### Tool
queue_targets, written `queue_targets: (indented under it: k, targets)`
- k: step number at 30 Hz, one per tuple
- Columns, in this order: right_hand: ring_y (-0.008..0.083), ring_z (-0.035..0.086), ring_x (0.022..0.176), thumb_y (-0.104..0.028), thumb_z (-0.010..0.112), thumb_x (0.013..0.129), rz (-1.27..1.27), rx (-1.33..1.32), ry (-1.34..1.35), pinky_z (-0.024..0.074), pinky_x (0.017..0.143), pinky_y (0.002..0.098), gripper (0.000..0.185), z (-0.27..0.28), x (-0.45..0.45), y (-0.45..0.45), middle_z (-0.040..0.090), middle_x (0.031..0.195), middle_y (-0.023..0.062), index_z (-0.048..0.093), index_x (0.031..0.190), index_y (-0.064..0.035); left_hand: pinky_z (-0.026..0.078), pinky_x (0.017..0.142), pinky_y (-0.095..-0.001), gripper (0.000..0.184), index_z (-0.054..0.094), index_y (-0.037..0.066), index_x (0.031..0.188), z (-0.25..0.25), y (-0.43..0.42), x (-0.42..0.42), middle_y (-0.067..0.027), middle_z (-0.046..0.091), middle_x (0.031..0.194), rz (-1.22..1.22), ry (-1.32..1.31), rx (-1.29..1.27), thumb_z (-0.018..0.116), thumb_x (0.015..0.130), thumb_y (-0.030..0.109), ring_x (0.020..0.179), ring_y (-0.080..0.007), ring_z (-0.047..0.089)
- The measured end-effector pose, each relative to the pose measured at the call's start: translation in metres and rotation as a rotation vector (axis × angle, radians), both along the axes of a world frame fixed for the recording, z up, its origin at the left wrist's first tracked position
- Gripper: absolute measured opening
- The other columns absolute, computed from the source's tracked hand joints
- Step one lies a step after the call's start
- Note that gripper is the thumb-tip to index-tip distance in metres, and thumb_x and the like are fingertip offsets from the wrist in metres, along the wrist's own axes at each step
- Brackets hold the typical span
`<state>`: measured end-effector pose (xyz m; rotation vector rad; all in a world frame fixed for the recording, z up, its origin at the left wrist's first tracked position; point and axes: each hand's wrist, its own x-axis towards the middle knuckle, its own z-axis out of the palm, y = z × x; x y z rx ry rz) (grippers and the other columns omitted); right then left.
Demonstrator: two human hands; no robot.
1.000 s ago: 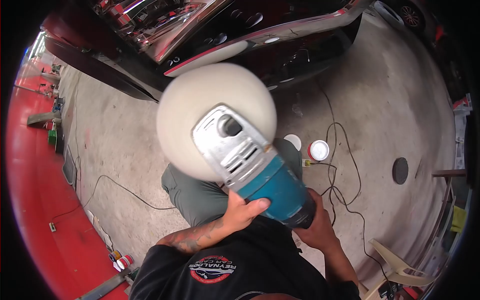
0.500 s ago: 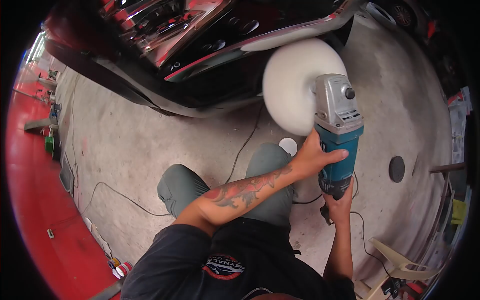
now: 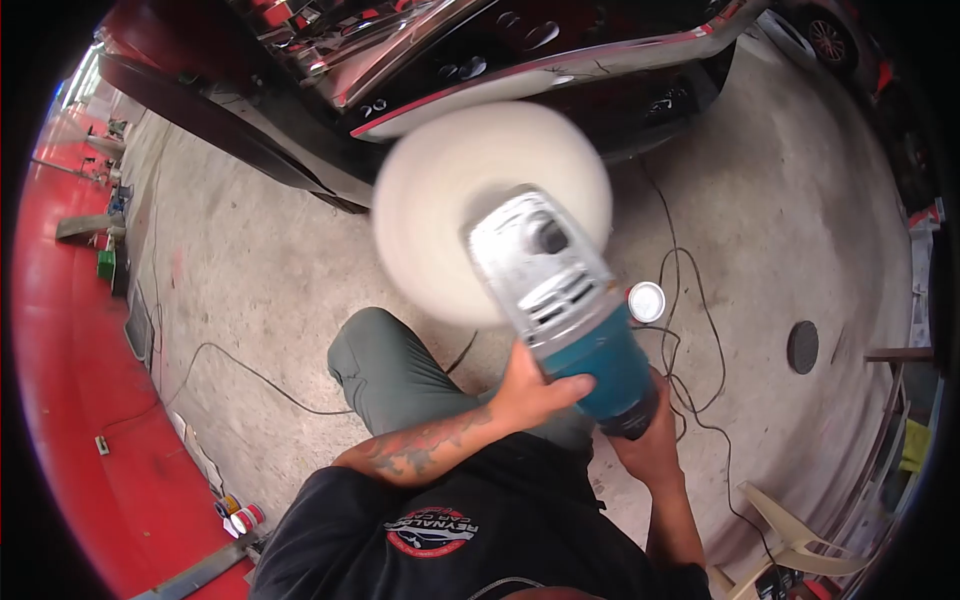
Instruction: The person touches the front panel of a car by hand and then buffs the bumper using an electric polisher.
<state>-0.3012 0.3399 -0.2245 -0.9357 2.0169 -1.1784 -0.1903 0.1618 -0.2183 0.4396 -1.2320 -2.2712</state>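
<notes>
A teal and silver polisher (image 3: 610,365) is held out in front of my chest, its head angled up and to the left. My left hand (image 3: 535,390) wraps round the front of the teal body, thumb across it. At the dark rear end, my right hand (image 3: 648,445) grips the handle, its fingers partly hidden. The large white polishing pad (image 3: 420,220) looks smeared, as if spinning. Behind it is a glossy black car's lower side (image 3: 440,75), with white smudges on the paint; I cannot tell whether the pad touches it.
A round white-topped can (image 3: 646,301) and a looping black cord (image 3: 722,355) lie on the concrete floor to the right. Further right is a dark round pad (image 3: 802,347). A beige stand (image 3: 800,530) is at lower right, a red wall (image 3: 75,400) at left.
The polisher has moved left and closer to my body, and its head has tilted left. Both hands keep hold of it. The white-topped can now shows more fully.
</notes>
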Motion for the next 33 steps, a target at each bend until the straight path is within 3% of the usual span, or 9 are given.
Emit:
queue_targets:
  k: [7, 10, 13, 16, 20, 21, 25, 28, 33]
  targets:
    - [0.0438, 0.061, 0.116, -0.012, 0.078, 0.074, 0.137, 0.026, -0.151, 0.0479, 0.097, 0.0443, 0.088, -0.022, 0.014, -0.013, 0.060, 0.123, 0.0272, 0.029, 0.146, -0.0069, 0.049, 0.095, -0.0352, 0.065, 0.051, -0.005, 0.131, -0.016, 0.005, 0.044, -0.0108, 0.063, 0.118, 0.178, -0.073, -0.056, 0.080, 0.081, 0.024, 0.110, -0.0191, 0.060]
    - [0.0314, 0.061, 0.117, -0.008, 0.077, 0.070, 0.040, -0.013, -0.197, 0.0466, 0.098, 0.0402, 0.087, -0.047, 0.016, -0.006, 0.059, 0.125, 0.0222, 0.030, 0.143, -0.0018, 0.048, 0.096, -0.0356, 0.066, 0.051, -0.005, 0.131, -0.019, 0.001, 0.031, -0.0111, 0.063, 0.119, 0.101, -0.154, -0.136, 0.080, 0.080, 0.024, 0.110, -0.0196, 0.060]
    - [0.0363, 0.057, 0.121, -0.008, 0.075, 0.071, -0.072, -0.128, -0.145, 0.0444, 0.102, 0.0426, 0.087, -0.078, 0.012, -0.002, 0.057, 0.127, 0.0232, 0.030, 0.145, -0.0033, 0.045, 0.101, -0.0370, 0.076, 0.043, -0.003, 0.137, -0.026, -0.008, -0.006, -0.0127, 0.059, 0.127, -0.043, -0.117, -0.178, 0.083, 0.078, 0.022, 0.116, -0.0200, 0.056]
    - [0.0310, 0.055, 0.122, -0.005, 0.074, 0.068, -0.161, -0.265, -0.148, 0.0427, 0.103, 0.0411, 0.087, -0.109, -0.005, -0.002, 0.055, 0.128, 0.0200, 0.032, 0.144, -0.0021, 0.043, 0.103, -0.0377, 0.080, 0.039, -0.003, 0.138, -0.044, -0.013, -0.053, -0.0136, 0.057, 0.128, -0.090, -0.104, -0.285, 0.084, 0.075, 0.020, 0.118, -0.0211, 0.055]
    - [0.0255, 0.058, 0.115, -0.001, 0.073, 0.072, -0.347, -0.353, -0.364, 0.0479, 0.096, 0.0375, 0.078, -0.155, -0.030, -0.012, 0.055, 0.128, 0.0179, 0.035, 0.140, -0.0005, 0.044, 0.102, -0.0370, 0.082, 0.041, -0.003, 0.135, -0.050, -0.017, -0.122, -0.0153, 0.058, 0.124, -0.087, -0.123, -0.425, 0.086, 0.071, 0.022, 0.117, -0.0232, 0.056]
    - [0.0218, 0.064, 0.099, 0.005, 0.069, 0.076, -0.393, -0.435, -0.487, 0.0536, 0.081, 0.0333, 0.070, -0.162, -0.034, -0.017, 0.060, 0.116, 0.0165, 0.035, 0.138, 0.0004, 0.044, 0.101, -0.0366, 0.082, 0.042, -0.003, 0.134, -0.048, -0.020, -0.139, -0.0158, 0.058, 0.124, -0.111, -0.137, -0.449, 0.086, 0.070, 0.023, 0.117, -0.0233, 0.056]
    - [0.0177, 0.065, 0.070, 0.013, 0.060, 0.079, -0.495, -0.489, -0.566, 0.0541, 0.064, 0.0300, 0.062, -0.141, -0.052, -0.035, 0.064, 0.090, 0.0131, 0.034, 0.134, 0.0004, 0.047, 0.099, -0.0341, 0.079, 0.044, -0.003, 0.133, -0.042, -0.025, -0.184, -0.0135, 0.061, 0.120, -0.191, -0.246, -0.514, 0.085, 0.072, 0.025, 0.112, -0.0213, 0.059]
    - [0.0216, 0.066, 0.083, 0.008, 0.064, 0.078, -0.433, -0.444, -0.549, 0.0543, 0.073, 0.0338, 0.064, -0.137, -0.049, -0.024, 0.064, 0.099, 0.0141, 0.035, 0.135, 0.0003, 0.049, 0.098, -0.0344, 0.076, 0.045, -0.004, 0.133, -0.039, -0.022, -0.179, -0.0120, 0.063, 0.118, -0.197, -0.260, -0.484, 0.085, 0.074, 0.023, 0.109, -0.0203, 0.060]
    - [0.0291, 0.061, 0.106, -0.006, 0.075, 0.072, -0.310, -0.245, -0.203, 0.0482, 0.094, 0.0381, 0.075, -0.102, -0.025, 0.006, 0.061, 0.114, 0.0166, 0.037, 0.137, -0.0012, 0.047, 0.100, -0.0376, 0.071, 0.046, -0.003, 0.134, -0.041, -0.003, -0.099, -0.0127, 0.062, 0.122, -0.095, -0.197, -0.309, 0.083, 0.079, 0.024, 0.112, -0.0211, 0.059]
